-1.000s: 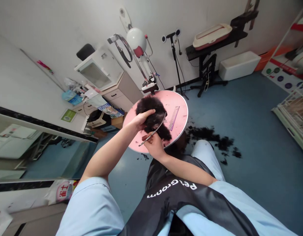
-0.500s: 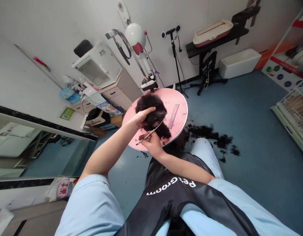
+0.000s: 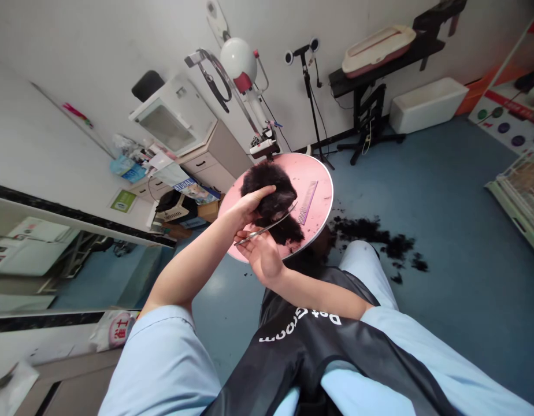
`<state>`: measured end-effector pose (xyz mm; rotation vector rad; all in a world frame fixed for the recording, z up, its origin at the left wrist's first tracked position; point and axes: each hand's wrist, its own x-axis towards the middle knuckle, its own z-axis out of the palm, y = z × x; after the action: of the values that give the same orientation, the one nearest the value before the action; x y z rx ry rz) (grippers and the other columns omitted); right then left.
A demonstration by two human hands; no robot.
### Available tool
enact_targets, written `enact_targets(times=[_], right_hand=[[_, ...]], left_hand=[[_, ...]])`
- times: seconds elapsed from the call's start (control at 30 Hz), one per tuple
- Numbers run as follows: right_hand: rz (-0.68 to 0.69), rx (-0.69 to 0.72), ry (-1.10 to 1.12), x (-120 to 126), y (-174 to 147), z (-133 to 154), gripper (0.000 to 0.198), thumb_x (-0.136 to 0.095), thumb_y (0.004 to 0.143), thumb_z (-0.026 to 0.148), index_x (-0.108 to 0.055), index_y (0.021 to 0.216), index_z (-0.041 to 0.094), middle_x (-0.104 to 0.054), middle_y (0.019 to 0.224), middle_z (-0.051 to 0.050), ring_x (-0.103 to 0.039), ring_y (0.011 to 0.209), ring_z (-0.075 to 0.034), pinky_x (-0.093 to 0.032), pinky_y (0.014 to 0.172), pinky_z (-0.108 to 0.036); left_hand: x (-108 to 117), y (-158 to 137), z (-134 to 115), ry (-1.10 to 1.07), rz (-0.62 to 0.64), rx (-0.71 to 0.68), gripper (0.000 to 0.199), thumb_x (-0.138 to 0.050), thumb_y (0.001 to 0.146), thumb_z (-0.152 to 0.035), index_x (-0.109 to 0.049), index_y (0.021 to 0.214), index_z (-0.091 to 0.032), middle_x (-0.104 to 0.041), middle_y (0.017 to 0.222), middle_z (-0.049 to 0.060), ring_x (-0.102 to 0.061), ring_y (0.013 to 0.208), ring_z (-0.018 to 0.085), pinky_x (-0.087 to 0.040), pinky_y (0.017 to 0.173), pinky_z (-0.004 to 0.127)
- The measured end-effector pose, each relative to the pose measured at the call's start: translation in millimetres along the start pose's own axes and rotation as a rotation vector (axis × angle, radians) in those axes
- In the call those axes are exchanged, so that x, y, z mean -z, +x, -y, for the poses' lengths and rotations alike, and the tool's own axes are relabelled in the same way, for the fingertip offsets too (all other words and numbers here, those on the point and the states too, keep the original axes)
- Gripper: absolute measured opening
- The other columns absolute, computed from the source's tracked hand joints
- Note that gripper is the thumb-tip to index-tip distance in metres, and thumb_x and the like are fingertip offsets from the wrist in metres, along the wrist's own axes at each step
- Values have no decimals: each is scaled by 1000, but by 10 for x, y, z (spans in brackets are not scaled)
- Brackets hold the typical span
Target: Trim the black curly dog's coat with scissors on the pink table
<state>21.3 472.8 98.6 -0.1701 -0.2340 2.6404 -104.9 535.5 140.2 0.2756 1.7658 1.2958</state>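
My left hand (image 3: 252,203) is closed around the near side of a small black-furred animal (image 3: 271,182), thumb lying across the fur. The animal is on a round pink grooming table (image 3: 321,199), and I cannot make out its head clearly. My right hand (image 3: 262,254), palm turned upward, holds a pair of long curved scissors (image 3: 269,226). Their blades run along the near right edge of the animal's body. Below them lies a dark heap of fur (image 3: 288,232), partly covered by the hands. To the right, a purple comb (image 3: 308,203) rests on the tabletop.
Black clippings (image 3: 364,230) litter the blue floor right of the table. A white-globed stand (image 3: 238,60) rises behind it, beside a thin black tripod (image 3: 310,98). Drawers (image 3: 206,162) stand back left, a white tub (image 3: 427,107) back right, and a wire cage (image 3: 520,190) far right.
My right hand has turned palm up, and its fingers have opened out somewhat around the scissors. The scissors have tilted slightly flatter. My left hand keeps its hold on the animal.
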Motion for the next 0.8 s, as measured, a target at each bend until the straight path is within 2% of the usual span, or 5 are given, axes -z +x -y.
enact_targets(times=[0.1, 0.27, 0.43, 0.63, 0.8], right_hand=[[5, -88, 23, -111, -74, 58, 37, -76, 63, 17, -47, 86, 23, -68, 86, 2, -67, 85, -15, -51, 89, -35], [25, -131, 215, -264, -95, 132, 27, -66, 76, 41, -48, 84, 22, -68, 93, -3, -67, 94, -17, -50, 94, -37], [-15, -105, 177, -297, -16, 70, 38, -69, 65, 8, -42, 86, 24, -69, 88, 2, -68, 87, -14, -49, 96, -36], [22, -82, 210, -276, 2, 59, 27, -69, 73, 28, -45, 86, 23, -69, 90, 0, -67, 92, -15, -49, 97, -36], [-26, -86, 219, -312, 14, 67, 38, -70, 63, 7, -43, 85, 23, -70, 88, 2, -68, 88, -14, -50, 97, -39]], left_hand=[[-38, -84, -31, 10, -10, 6, 46, -80, 60, -37, -68, 97, -11, -73, 84, 10, -69, 66, 21, -60, 61, 31], [-99, -209, -69, 36, -8, 23, 41, -77, 65, -40, -69, 94, -11, -73, 79, 9, -68, 60, 18, -59, 57, 26], [-94, -200, -62, 7, 37, 92, 44, -75, 67, -44, -69, 96, -10, -73, 79, 11, -69, 61, 21, -59, 59, 30], [-70, -100, -22, -1, 50, 30, 46, -78, 65, -41, -68, 99, -11, -73, 88, 10, -70, 67, 20, -60, 65, 29], [-82, -108, -16, 23, 56, 54, 48, -77, 64, -44, -69, 97, -10, -73, 83, 11, -70, 66, 21, -59, 61, 29]])
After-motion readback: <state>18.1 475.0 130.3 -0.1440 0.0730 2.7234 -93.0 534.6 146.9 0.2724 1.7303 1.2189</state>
